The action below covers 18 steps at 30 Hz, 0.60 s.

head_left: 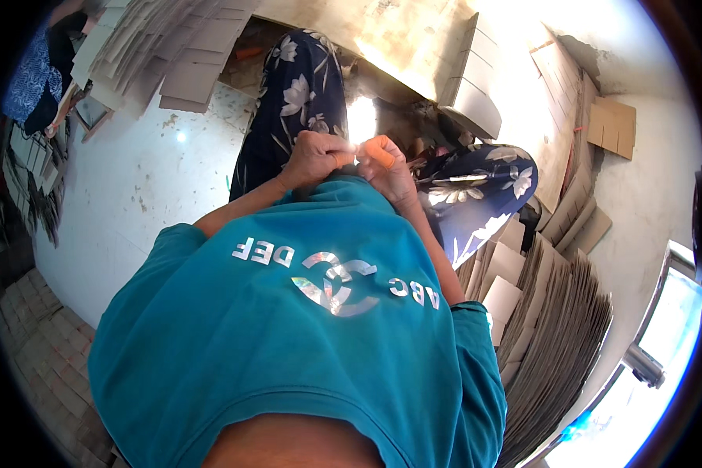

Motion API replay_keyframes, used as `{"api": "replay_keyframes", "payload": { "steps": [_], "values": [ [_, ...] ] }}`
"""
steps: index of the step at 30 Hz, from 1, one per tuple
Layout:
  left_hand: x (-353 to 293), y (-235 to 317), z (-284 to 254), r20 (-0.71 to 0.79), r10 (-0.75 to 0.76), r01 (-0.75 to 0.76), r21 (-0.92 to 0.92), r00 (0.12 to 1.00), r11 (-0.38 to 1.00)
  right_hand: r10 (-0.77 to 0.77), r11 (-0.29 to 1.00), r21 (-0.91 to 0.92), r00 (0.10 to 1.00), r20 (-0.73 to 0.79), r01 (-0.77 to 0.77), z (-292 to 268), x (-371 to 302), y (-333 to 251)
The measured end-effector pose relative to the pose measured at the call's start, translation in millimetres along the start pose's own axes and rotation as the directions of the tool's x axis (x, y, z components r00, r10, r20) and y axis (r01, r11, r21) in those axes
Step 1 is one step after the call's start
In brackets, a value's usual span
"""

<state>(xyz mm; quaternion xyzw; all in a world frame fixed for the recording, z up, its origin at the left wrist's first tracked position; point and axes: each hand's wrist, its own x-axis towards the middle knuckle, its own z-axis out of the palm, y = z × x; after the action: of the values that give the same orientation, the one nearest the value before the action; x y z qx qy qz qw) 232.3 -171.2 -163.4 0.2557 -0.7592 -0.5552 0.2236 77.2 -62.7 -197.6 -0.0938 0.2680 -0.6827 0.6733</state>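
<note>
My left hand (315, 158) and my right hand (391, 173) meet in front of my teal shirt (304, 351), just above my lap. Fingers of both are bent and pinched together, their tips nearly touching. An orange finger cover (379, 152) wraps a finger of the right hand. Another bit of orange (342, 158) shows at the left hand's fingers. Whatever lies between the fingertips is too small to make out. Under and beside the hands are my dark blue flowered trousers (296, 97), knees spread apart.
Flat grey cardboard pieces (187, 58) are piled at the far left. A folded cardboard piece (476, 82) stands on the wooden table (402, 39) ahead. Tall cardboard stacks (558, 343) lean at my right, near a bright window (663, 327). Someone in blue patterned clothing (31, 82) is at the far left edge.
</note>
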Motion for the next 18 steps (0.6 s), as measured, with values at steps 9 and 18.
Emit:
{"api": "replay_keyframes", "payload": {
  "steps": [9,18],
  "values": [
    [5,-9,-4,0.016,0.24,-0.24,0.045,0.971,0.97,0.071,0.982,0.179,0.997,-0.012,-0.068,9,6,-5],
    [3,1,-3,0.048,0.067,-0.061,-0.104,0.997,0.993,0.172,0.974,0.154,0.984,-0.037,-0.164,20,7,-7]
  ]
}}
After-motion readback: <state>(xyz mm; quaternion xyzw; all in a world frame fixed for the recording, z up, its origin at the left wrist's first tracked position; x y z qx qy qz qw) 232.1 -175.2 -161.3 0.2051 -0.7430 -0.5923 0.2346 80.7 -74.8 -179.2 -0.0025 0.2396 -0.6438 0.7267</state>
